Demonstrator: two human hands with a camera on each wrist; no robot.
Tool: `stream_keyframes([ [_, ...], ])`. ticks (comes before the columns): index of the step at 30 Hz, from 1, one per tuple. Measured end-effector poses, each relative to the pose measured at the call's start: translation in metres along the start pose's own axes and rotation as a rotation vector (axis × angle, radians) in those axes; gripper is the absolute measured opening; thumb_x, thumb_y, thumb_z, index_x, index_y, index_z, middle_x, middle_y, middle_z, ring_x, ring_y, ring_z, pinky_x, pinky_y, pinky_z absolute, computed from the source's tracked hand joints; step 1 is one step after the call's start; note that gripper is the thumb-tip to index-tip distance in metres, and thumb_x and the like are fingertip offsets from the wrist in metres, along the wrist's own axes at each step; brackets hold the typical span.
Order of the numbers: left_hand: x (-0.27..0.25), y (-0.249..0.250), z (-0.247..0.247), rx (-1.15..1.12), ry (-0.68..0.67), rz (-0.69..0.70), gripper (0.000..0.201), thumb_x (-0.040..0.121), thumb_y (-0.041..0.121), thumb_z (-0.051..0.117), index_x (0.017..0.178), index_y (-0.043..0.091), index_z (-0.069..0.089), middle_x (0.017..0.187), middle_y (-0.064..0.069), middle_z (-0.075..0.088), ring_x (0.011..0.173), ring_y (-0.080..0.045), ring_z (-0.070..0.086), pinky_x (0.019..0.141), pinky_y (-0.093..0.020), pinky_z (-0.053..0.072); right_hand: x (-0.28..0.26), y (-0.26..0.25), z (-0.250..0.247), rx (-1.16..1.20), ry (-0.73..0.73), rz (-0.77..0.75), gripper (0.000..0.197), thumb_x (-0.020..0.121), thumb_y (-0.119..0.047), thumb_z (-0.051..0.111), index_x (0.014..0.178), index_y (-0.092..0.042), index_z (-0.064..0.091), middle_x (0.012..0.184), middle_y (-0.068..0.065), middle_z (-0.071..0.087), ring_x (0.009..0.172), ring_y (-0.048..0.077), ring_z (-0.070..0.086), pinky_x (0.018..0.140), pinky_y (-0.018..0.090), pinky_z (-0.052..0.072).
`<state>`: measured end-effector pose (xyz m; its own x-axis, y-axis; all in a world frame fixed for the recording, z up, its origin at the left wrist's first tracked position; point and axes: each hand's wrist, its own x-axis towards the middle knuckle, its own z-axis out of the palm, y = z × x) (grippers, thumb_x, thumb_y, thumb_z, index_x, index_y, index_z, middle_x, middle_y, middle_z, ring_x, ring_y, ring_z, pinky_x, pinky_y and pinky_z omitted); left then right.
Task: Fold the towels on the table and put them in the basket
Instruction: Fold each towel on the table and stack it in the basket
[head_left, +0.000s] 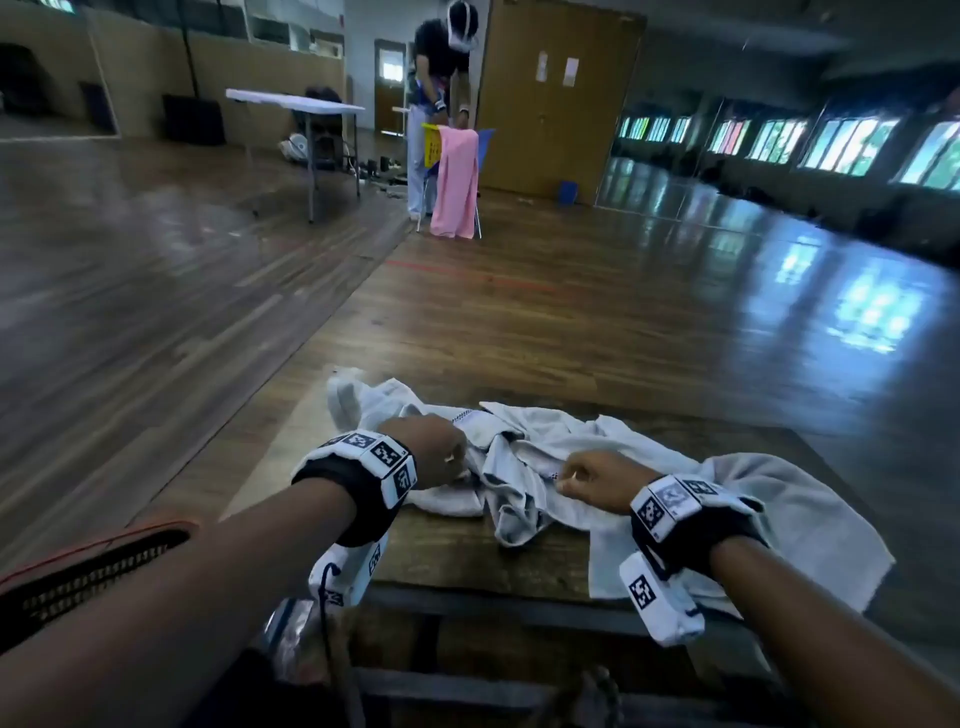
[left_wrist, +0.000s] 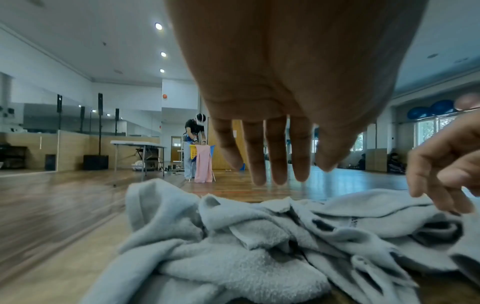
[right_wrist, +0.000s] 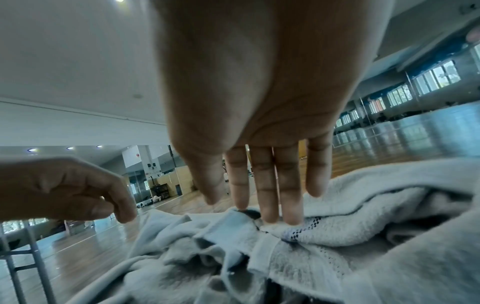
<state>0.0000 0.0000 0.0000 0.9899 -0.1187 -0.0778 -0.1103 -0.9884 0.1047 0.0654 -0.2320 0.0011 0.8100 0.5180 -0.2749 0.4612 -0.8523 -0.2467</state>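
Observation:
A heap of crumpled pale grey towels (head_left: 519, 504) lies on the wooden table (head_left: 457, 561); one towel (head_left: 810, 519) spreads toward the right edge. My left hand (head_left: 454, 457) hovers over the heap's left part. In the left wrist view its fingers (left_wrist: 278, 164) hang straight above the towels (left_wrist: 233, 257) and hold nothing. My right hand (head_left: 579, 475) is over the middle of the heap. Its straight fingertips (right_wrist: 288, 216) touch a towel (right_wrist: 324, 267) beside a dark checkered border (right_wrist: 303, 230). No basket shows near the table.
The table's front edge (head_left: 493, 590) is close to me, with wooden floor all around. Far off, another person (head_left: 441, 62) bends over a yellow basket (head_left: 431, 145) with a pink towel (head_left: 457, 182) draped over it. A white folding table (head_left: 296, 101) stands at the back left.

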Motion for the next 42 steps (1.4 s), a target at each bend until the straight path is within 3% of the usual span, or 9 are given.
stream_keyframes([
  [3,0.045,-0.007,0.030,-0.001,0.135,-0.052,0.026,0.091,0.033,0.041,0.102,0.021,0.061,0.111,-0.002,0.062,0.104,-0.027,0.055,0.082,-0.037,0.034,0.056,0.012,0.009,0.094,0.161,-0.046,0.017,0.088,-0.019,0.056,0.100,-0.011,0.066,0.105,0.010,0.068,0.100,0.024,0.060,0.084,0.029,0.044],
  [7,0.092,-0.016,0.077,-0.147,0.196,-0.102,0.034,0.084,0.039,0.053,0.115,0.024,0.055,0.120,-0.002,0.057,0.109,-0.025,0.056,0.091,-0.037,0.040,0.122,0.017,0.034,0.158,0.293,-0.101,0.024,0.084,-0.009,0.057,0.107,-0.010,0.063,0.104,0.012,0.066,0.097,0.028,0.061,0.079,0.028,0.044],
  [11,0.121,-0.024,0.093,-0.212,0.270,-0.071,0.019,0.086,0.040,0.052,0.096,0.030,0.064,0.103,0.001,0.066,0.098,-0.023,0.061,0.077,-0.036,0.050,0.169,0.021,0.049,-0.041,0.238,-0.115,0.043,0.084,-0.017,0.054,0.126,-0.026,0.050,0.127,0.007,0.050,0.114,0.028,0.051,0.089,0.042,0.047],
  [15,0.119,-0.030,0.091,-0.243,0.336,-0.069,0.019,0.087,0.042,0.051,0.090,0.029,0.065,0.096,0.004,0.069,0.091,-0.020,0.063,0.074,-0.033,0.051,0.178,0.018,0.052,-0.157,0.314,-0.155,0.019,0.085,-0.021,0.056,0.101,-0.028,0.063,0.109,0.003,0.053,0.104,0.025,0.053,0.071,0.032,0.039],
  [20,0.080,-0.037,0.041,-0.253,0.487,-0.017,0.016,0.087,0.038,0.052,0.091,0.028,0.064,0.091,0.004,0.069,0.084,-0.024,0.064,0.070,-0.034,0.050,0.140,-0.009,0.018,-0.125,0.446,-0.208,0.015,0.082,-0.025,0.057,0.097,-0.024,0.061,0.106,0.001,0.060,0.103,0.023,0.054,0.080,0.034,0.039],
  [27,0.012,-0.034,-0.100,-0.331,0.849,0.070,0.012,0.083,0.023,0.056,0.081,0.017,0.066,0.080,-0.002,0.068,0.068,-0.023,0.057,0.067,-0.036,0.050,0.045,-0.071,-0.083,0.311,0.682,-0.225,0.010,0.079,-0.008,0.058,0.089,-0.008,0.057,0.073,0.006,0.057,0.071,0.027,0.055,0.069,0.038,0.045],
  [33,-0.066,-0.029,-0.205,-0.258,1.067,0.061,0.011,0.083,0.019,0.058,0.085,0.016,0.069,0.080,-0.007,0.071,0.073,-0.026,0.063,0.066,-0.028,0.046,-0.042,-0.088,-0.148,0.219,0.766,-0.167,0.011,0.078,-0.012,0.061,0.089,-0.011,0.060,0.082,0.009,0.065,0.079,0.026,0.060,0.072,0.035,0.048],
  [38,-0.123,-0.009,-0.255,-0.207,1.149,0.098,0.009,0.082,0.015,0.062,0.083,0.012,0.070,0.078,-0.012,0.071,0.072,-0.028,0.065,0.067,-0.029,0.045,-0.112,-0.091,-0.195,0.004,0.820,-0.119,0.016,0.076,-0.021,0.060,0.068,-0.023,0.046,0.070,0.001,0.057,0.071,0.026,0.057,0.068,0.036,0.046],
  [42,-0.155,0.015,-0.298,-0.197,1.228,0.117,0.012,0.084,0.016,0.061,0.088,0.012,0.071,0.085,-0.013,0.073,0.077,-0.029,0.067,0.071,-0.030,0.048,-0.159,-0.101,-0.231,-0.146,1.000,-0.083,0.030,0.076,-0.026,0.058,0.063,-0.026,0.031,0.059,-0.004,0.049,0.055,0.019,0.050,0.048,0.026,0.030],
])
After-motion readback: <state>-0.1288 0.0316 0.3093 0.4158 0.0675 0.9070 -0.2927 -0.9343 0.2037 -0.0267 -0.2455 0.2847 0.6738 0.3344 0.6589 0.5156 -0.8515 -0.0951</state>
